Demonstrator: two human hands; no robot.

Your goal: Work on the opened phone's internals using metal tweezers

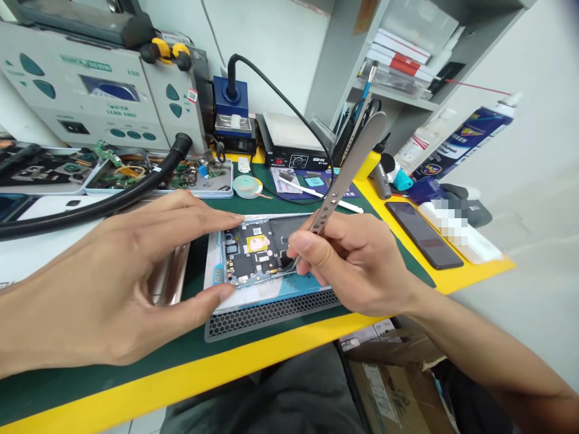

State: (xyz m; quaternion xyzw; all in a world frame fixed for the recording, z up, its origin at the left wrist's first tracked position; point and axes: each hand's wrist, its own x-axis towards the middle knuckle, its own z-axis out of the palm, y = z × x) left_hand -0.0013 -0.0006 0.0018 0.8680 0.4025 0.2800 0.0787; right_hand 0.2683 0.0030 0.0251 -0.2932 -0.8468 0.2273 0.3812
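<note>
At a green repair bench edged in yellow, your left hand (122, 283) braces the opened phone with its exposed dark circuit board (257, 250), which lies on a grey perforated work pad (271, 313) at the centre of the mat. The fingers are spread: the index tip rests on the phone's upper edge at twelve o'clock, the thumb on its lower left corner at seven.

Your right hand (353, 265) comes in from three o'clock, thumb and fingers pinched together around a long flat steel pry tool with a row of holes (350, 172). Its tip meets the board near the middle-right; the exact contact point is hidden behind your thumb.

To work well here, keep the blade low, lever gently, and let the left hand take the counter-force so the phone does not slide.

A black hose (113, 196) runs across at ten o'clock, and a dark phone lying screen up (423, 235) sits at two o'clock.
</note>
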